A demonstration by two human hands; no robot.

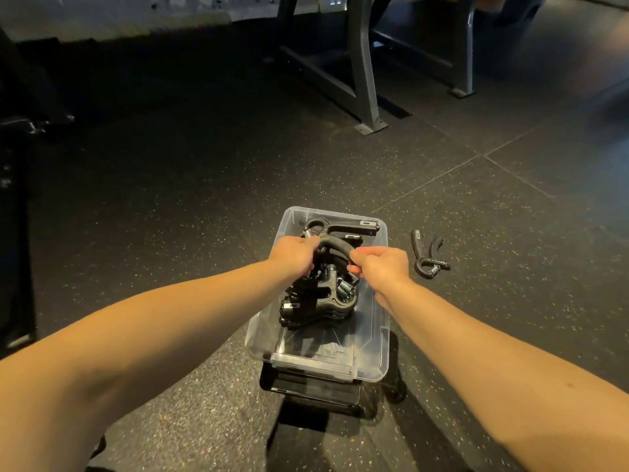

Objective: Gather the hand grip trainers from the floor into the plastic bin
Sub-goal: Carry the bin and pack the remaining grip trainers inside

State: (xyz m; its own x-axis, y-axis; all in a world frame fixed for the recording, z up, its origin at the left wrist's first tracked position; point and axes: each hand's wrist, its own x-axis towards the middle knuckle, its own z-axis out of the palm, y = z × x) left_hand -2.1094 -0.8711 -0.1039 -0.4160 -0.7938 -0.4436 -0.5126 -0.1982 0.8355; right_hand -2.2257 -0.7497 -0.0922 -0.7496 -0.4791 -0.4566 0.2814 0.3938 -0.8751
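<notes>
Black rubber floor (170, 199) with tiny light specks lies under everything. On the left, the left hand (294, 255) is curled tight around one end of a black hand grip trainer (337, 247). The right hand (383, 267) holds the other end of the same trainer, with its fingers curled around it. Both hands hold it just above the far half of the clear plastic bin (381, 321). Inside the bin, more black trainers with shiny springs lie in a pile (316, 301) near the middle. Another one, the far trainer (343, 228), lies along the far edge of the bin. The bin sits on a low black thing (313, 393), and I cannot tell what that is. To the right of the bin, near its far right corner, a loose trainer (429, 253) lies on the floor and touches nothing else. Way at the back, grey metal legs (364, 80) stand on the floor.
</notes>
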